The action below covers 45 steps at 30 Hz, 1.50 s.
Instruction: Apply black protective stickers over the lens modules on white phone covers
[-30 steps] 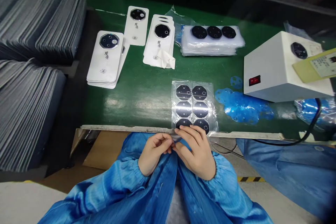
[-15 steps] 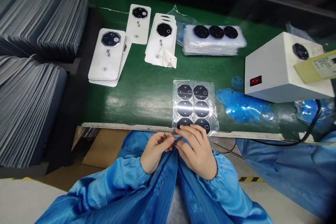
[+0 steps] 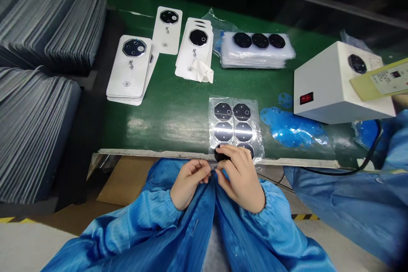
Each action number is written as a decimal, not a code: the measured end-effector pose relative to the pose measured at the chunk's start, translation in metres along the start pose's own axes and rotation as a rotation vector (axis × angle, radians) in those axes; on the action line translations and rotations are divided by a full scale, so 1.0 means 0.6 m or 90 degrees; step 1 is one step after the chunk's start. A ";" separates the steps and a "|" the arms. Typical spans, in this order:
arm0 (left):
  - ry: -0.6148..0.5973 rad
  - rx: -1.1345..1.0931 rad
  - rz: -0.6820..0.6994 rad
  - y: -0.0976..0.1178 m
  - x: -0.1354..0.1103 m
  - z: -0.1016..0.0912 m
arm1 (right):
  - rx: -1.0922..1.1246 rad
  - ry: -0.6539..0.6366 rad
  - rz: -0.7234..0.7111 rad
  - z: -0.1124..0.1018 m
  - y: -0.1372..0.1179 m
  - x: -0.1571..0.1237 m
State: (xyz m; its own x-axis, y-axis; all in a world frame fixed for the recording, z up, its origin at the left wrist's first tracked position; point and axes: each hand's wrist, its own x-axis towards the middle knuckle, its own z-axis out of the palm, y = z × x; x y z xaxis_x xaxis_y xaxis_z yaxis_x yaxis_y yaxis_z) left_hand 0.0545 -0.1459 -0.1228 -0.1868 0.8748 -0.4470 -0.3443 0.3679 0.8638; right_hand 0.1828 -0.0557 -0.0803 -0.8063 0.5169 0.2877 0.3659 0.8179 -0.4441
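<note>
A clear film sheet (image 3: 235,125) of black octagonal lens covers lies on the green belt at its near edge. My right hand (image 3: 241,177) pinches one black lens cover (image 3: 220,155) at the sheet's near left corner, lifted off the film. My left hand (image 3: 188,180) is closed just left of it, fingertips pinched on the sheet's corner at the table edge. Both arms wear blue sleeves.
White phone back covers (image 3: 129,69) lie in stacks at the left of the belt (image 3: 168,110), further stacks (image 3: 195,49) behind. A pile of lens sheets (image 3: 256,49) sits farther back. A white box (image 3: 331,87) with red switch stands right, blue film scraps (image 3: 291,124) beside it. Grey trays (image 3: 35,106) fill the left. A co-worker's blue sleeve (image 3: 350,204) is at right.
My right hand has curled and lifted a black lens cover from the sheet's near left corner. My left hand has stayed pinched at the edge.
</note>
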 end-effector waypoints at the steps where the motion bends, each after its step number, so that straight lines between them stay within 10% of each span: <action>1: -0.004 0.028 0.018 0.001 -0.002 -0.001 | 0.002 0.003 0.001 0.000 0.001 0.000; 17: -0.063 0.757 0.532 0.079 0.005 -0.032 | 0.007 0.049 -0.041 -0.009 -0.001 -0.007; 27: -0.132 0.849 0.397 0.136 0.040 -0.013 | -0.149 0.205 -0.162 0.024 0.000 -0.032; 45: -0.162 0.721 0.316 0.193 0.110 0.005 | -0.144 0.278 -0.088 0.035 0.019 -0.075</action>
State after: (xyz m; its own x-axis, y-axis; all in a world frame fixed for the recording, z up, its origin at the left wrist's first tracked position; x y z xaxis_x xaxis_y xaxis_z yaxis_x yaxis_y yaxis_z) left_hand 0.0050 -0.0448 -0.0519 0.1559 0.9853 -0.0700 0.7149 -0.0636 0.6963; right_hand 0.2132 -0.0751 -0.1161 -0.6020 0.4185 0.6801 0.4001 0.8951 -0.1967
